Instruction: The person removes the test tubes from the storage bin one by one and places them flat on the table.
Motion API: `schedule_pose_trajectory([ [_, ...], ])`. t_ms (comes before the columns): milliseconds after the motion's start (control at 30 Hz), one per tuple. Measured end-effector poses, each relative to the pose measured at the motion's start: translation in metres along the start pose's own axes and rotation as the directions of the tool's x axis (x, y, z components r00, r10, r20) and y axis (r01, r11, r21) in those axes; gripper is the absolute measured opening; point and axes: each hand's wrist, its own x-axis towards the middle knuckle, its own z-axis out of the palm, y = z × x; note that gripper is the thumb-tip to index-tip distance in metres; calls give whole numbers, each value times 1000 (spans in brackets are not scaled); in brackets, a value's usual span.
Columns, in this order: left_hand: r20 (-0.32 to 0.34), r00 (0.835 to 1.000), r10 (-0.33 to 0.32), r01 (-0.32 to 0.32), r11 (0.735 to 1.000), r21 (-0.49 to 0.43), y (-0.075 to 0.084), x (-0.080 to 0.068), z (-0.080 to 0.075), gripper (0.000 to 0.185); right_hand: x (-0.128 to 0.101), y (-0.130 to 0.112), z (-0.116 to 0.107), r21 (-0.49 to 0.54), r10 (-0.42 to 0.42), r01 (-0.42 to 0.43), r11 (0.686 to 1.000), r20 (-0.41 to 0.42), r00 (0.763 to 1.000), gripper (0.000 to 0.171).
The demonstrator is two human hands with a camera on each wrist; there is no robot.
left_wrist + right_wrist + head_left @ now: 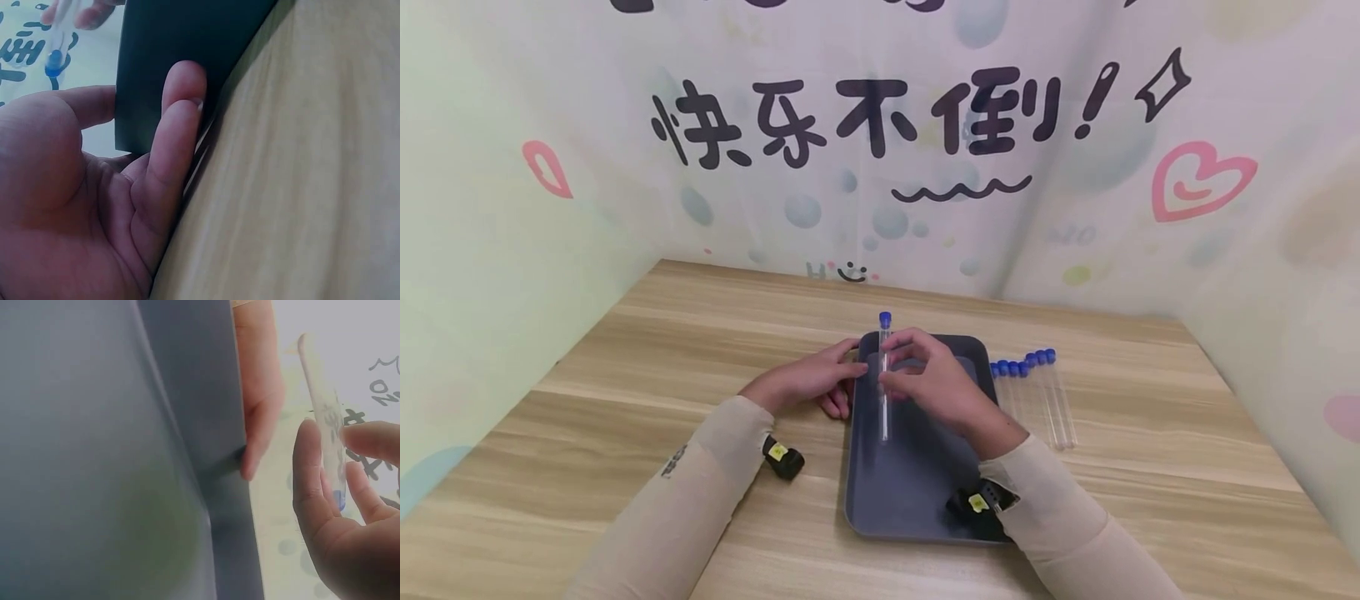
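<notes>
Right hand (936, 379) pinches a clear, blue-capped tube (884, 379) upright over the dark tray (917, 492); left hand (812, 382), fingers straight and relaxed, presses the tray's left edge. More tubes (1037, 392) lie beside it.

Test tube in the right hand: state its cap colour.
Blue cap on the clear test tube; head view shows it best.

A light wooden table (662, 350) with streaky grain fills the lower part of the head view. Behind it hangs a pale backdrop (880, 208) printed with soft bubbles, black Chinese lettering (857, 121) and a wavy line. A pink heart (1198, 179) sits right of the lettering; a smaller pink mark, perhaps another heart, sits left. Lighting is even.
</notes>
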Motion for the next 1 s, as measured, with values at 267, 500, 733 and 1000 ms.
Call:
schedule_pose_trajectory([
  [267, 7, 1000, 7, -7, 1000, -16, -1, -1, 0, 56, -7, -13, -2, 33, 13, -13, 999, -8, 1000, 36],
  [500, 3, 1000, 7, -7, 1000, -15, -1, -2, 1, 57, -11, -21, -4, 51, 25, -24, 998, -12, 1000, 39],
  [733, 0, 1000, 8, -8, 1000, -20, 0, -3, 1, 56, -14, -28, -10, 103, 13, -11, 995, -27, 1000, 38],
  [1000, -5, 1000, 10, -10, 1000, -22, 1, -2, 1, 55, -17, -34, -16, 131, -2, 6, 991, -32, 999, 38],
])
